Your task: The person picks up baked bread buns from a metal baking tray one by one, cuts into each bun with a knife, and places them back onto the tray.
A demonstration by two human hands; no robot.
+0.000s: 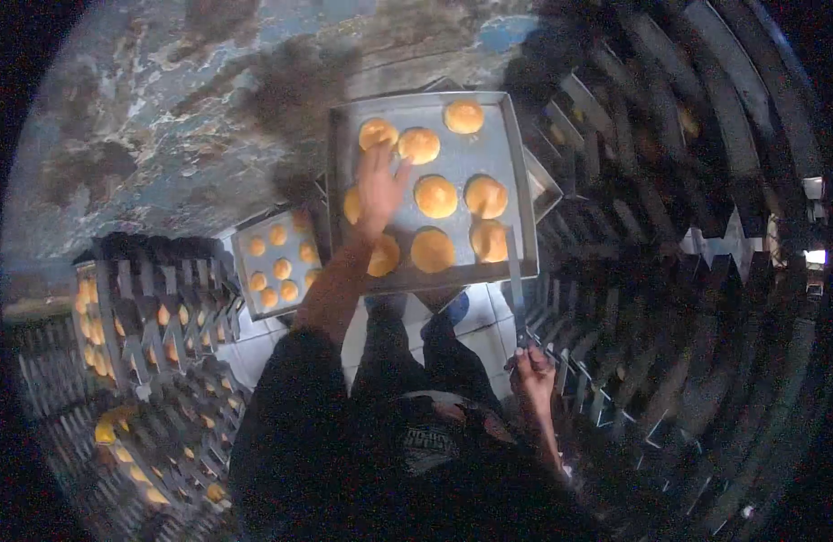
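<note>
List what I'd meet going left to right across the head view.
Slatted rack of buns, small-looking tray of buns, left hand, uppermost bun, right hand, dark slatted stacks.

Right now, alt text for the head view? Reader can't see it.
The person's left hand is over round golden buns on a metal tray; contact is unclear. The right hand, lower right, holds what looks like a long flat tool. Another tray of buns shows to the left.

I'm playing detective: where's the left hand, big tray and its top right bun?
Left hand point(381, 187): head view, hand's back.
Big tray point(486, 152): head view, bare floor.
Top right bun point(463, 116): head view, browned top.
</note>
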